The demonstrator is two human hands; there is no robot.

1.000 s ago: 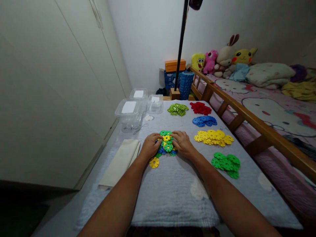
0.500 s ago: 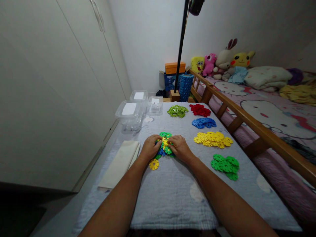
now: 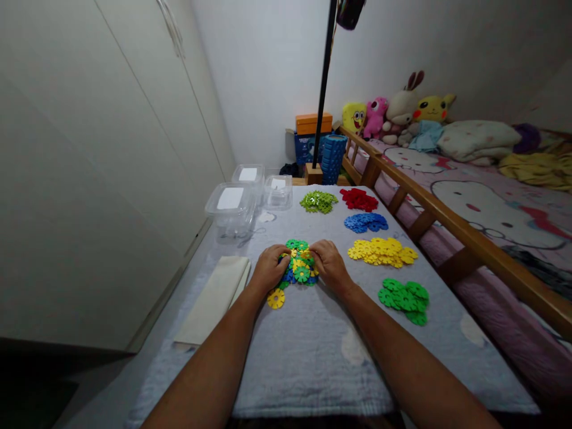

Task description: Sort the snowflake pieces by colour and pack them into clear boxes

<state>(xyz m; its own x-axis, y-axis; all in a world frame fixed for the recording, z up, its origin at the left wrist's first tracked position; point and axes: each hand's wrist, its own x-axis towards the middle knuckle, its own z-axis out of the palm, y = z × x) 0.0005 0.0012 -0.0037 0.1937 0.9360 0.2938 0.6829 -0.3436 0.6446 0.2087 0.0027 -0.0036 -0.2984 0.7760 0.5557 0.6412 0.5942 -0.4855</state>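
In the middle of the cloth-covered table stands a cluster of interlocked green, yellow and blue notched plastic discs [image 3: 301, 264]. My left hand [image 3: 271, 266] is closed with its fingertips on the cluster's left side. On the right side, my right hand [image 3: 328, 262] has its thumb and fingers pinched on the cluster's edge discs. A loose yellow disc [image 3: 276, 298] lies flat just below my left hand. The parts of the cluster under my fingers are hidden.
Sorted piles of light green [image 3: 318, 202], red [image 3: 358, 199], blue [image 3: 366, 223], yellow [image 3: 382, 252] and green discs [image 3: 404, 300] lie along the right. Clear plastic boxes [image 3: 230, 208] stand back left, near a folded cream cloth [image 3: 213, 301]. A wooden bed rail [image 3: 429, 205] borders the table.
My right hand has shifted slightly outward and up along the cluster, so more of its right side shows. My left hand stays on its side. The whole view has moved a little.
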